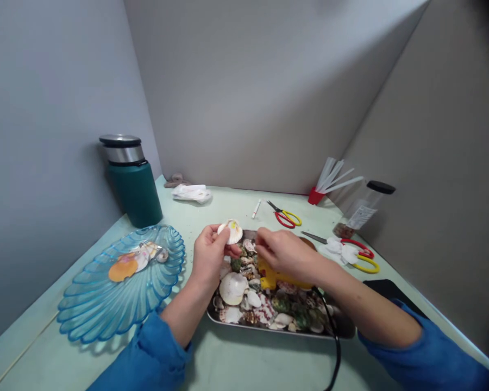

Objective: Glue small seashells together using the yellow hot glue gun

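While the left hand point(209, 253) grips a white shell point(233, 232) near the metal tray point(264, 329), the right hand point(284, 251), its grip unclear, curls over a yellow tool point(269, 279).

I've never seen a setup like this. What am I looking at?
There's no machine here: it's a person working bare-handed, seen by one camera worn on the head, looking forward and down. The left hand holds a white shell. The right hand is over a metal tray of shells, beside a yellow object; I can't tell whether it grips anything. Around the tray on the pale table are a blue shell-shaped dish, a green bottle, a black-lidded jar and two pairs of scissors.
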